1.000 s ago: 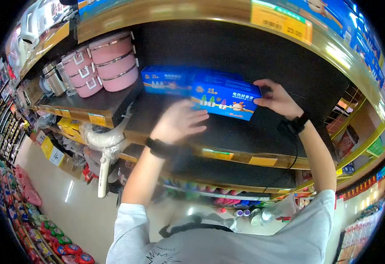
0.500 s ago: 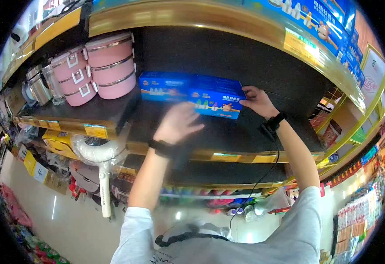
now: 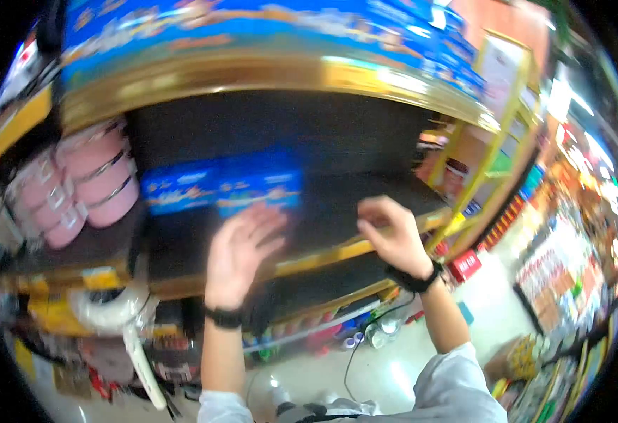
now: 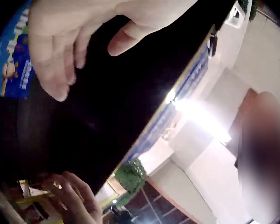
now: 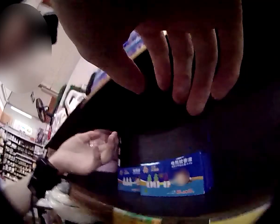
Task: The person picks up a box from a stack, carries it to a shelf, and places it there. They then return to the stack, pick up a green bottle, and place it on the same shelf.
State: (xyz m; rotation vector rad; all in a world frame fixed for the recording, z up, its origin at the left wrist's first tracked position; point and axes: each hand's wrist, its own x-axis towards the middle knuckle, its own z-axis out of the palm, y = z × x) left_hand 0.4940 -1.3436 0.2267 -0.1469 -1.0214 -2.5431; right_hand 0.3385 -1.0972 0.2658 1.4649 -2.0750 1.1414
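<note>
Two blue boxes of mosquito-repellent liquid stand side by side on the dark shelf (image 3: 337, 211), the right box (image 3: 270, 180) set a little in front of the left box (image 3: 175, 190). My left hand (image 3: 242, 250) hovers before them with fingers spread and nothing in it. In the head view its fingertips overlap the right box's lower edge. My right hand (image 3: 394, 236) is held in the air to the right, apart from the boxes, its fingers loosely bent and holding nothing. The right wrist view shows the printed front of the right box (image 5: 172, 179) below those fingers.
Pink stacked lunch boxes (image 3: 101, 180) stand on the neighbouring shelf at left. A white wrapped ring-headed item (image 3: 111, 310) hangs below them. Overhead, a shelf edge (image 3: 217, 81) carries more blue boxes (image 3: 252, 28). A yellow-framed rack (image 3: 489, 169) rises at right.
My right hand has let go of the right box and drawn back to the right. The left hand stays near the boxes. The head view has swung, so the shelf appears further left and lower.
</note>
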